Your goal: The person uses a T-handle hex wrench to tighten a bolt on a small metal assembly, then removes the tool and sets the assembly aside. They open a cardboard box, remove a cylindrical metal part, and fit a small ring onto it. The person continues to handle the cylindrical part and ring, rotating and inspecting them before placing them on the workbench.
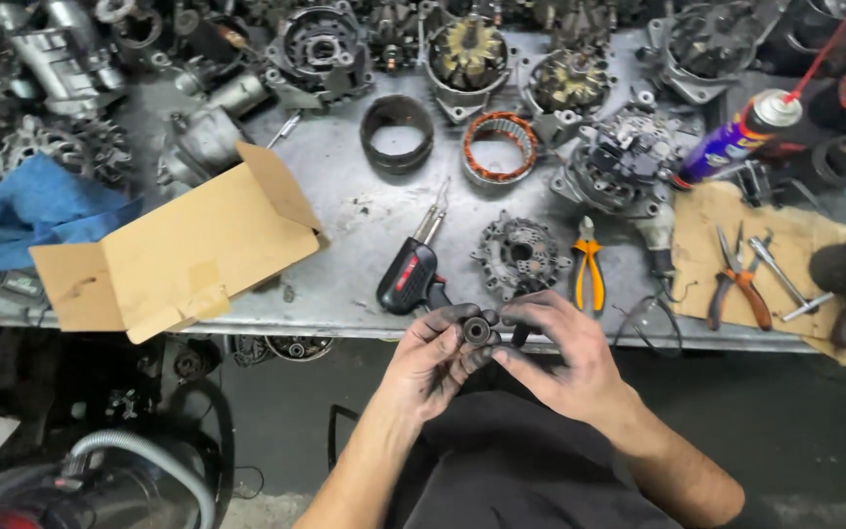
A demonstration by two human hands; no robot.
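My left hand [435,360] and my right hand [560,355] meet just in front of the workbench edge. Between their greasy fingertips I hold a small dark round part with a centre hole, like a bearing [478,330]. The left fingers pinch it from the left, the right fingers close in from the right and also touch a small dark piece [524,333] beside it. Right behind my hands on the bench [364,225] lie a black and red soldering gun [413,274] and a round metal rectifier plate [519,253].
Orange-handled pliers [587,269] and red-handled pliers [736,284] lie to the right. An open cardboard box [178,255] sits left, a blue rag [36,211] beyond it. A spray can [736,137], a copper-wound stator ring [498,147], a black ring [397,132] and several alternator housings crowd the back.
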